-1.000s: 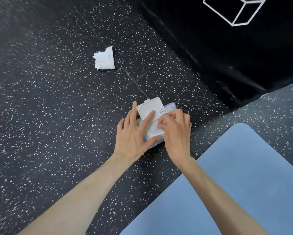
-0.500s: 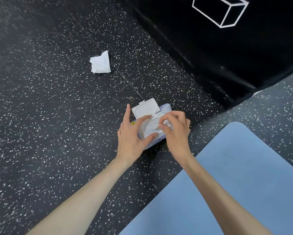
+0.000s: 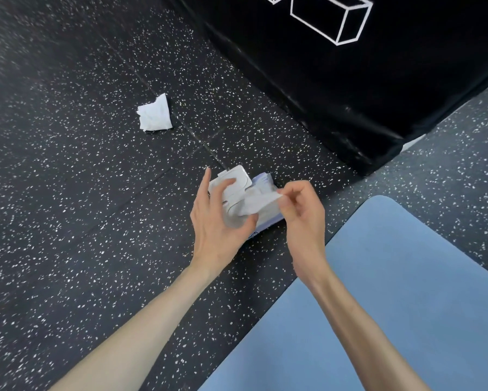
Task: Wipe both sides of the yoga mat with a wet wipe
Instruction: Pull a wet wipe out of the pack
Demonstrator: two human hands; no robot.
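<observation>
A pack of wet wipes (image 3: 265, 221) lies on the speckled black floor, its white flip lid (image 3: 234, 180) standing open. My left hand (image 3: 217, 221) rests on the pack with its fingers spread, steadying it. My right hand (image 3: 299, 207) pinches a fresh white wet wipe (image 3: 258, 203) between thumb and fingertips; the wipe is partly out of the pack's opening. The blue yoga mat (image 3: 392, 306) lies flat on the floor at the lower right, under my right forearm.
A crumpled used wipe (image 3: 155, 114) lies on the floor farther away to the left. A large black padded box with white cube drawings (image 3: 350, 66) stands behind the pack at the upper right. Speckled rubber floor (image 3: 68, 221) spreads to the left.
My right hand has drawn a wipe out of the pack's opening and moved right with it. The left hand stays on the pack. The view has shifted slightly.
</observation>
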